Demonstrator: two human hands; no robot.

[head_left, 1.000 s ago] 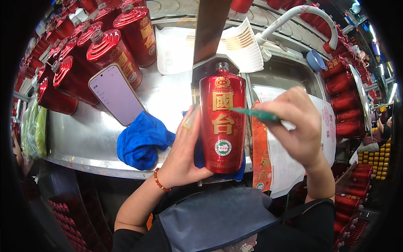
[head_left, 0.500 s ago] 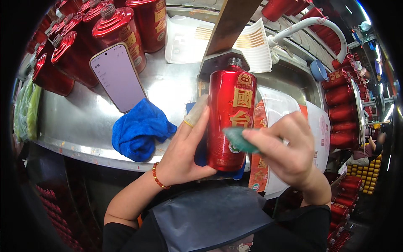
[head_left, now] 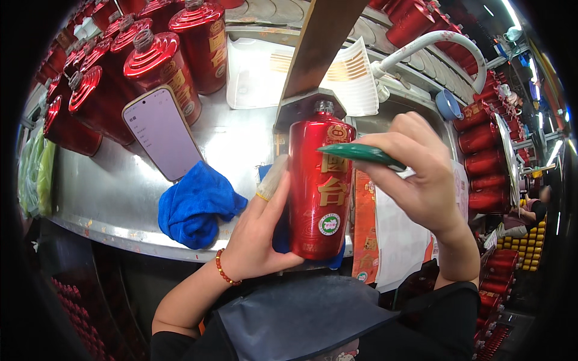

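A glossy red bottle [head_left: 306, 180] with gold characters, a round green-and-white sticker and a bare threaded neck leans back in front of me. My left hand [head_left: 253, 234] grips its left side, thumb along the base; a pale finger cot covers the index fingertip. Between the thumb and fingers of my right hand [head_left: 415, 174] is a smooth green scraper [head_left: 364, 153], its narrow tip at the upper characters on the bottle. A blue cloth [head_left: 195, 204] lies crumpled left of my left hand, and part of another blue cloth shows under the bottle.
A phone [head_left: 161, 132] leans against several red bottles [head_left: 159, 66] at the left. Behind the bottle stands a brown post [head_left: 316, 48]. White sheets of gold strips [head_left: 355, 78] lie beyond. Red-orange printed sheets [head_left: 365, 234] and a white sheet lie at the right, near a blue bowl [head_left: 447, 104].
My right hand has brought the scraper up the bottle, from near the sticker to the upper characters. The sticker is now uncovered. My left hand keeps its hold; the whole view has shifted slightly.
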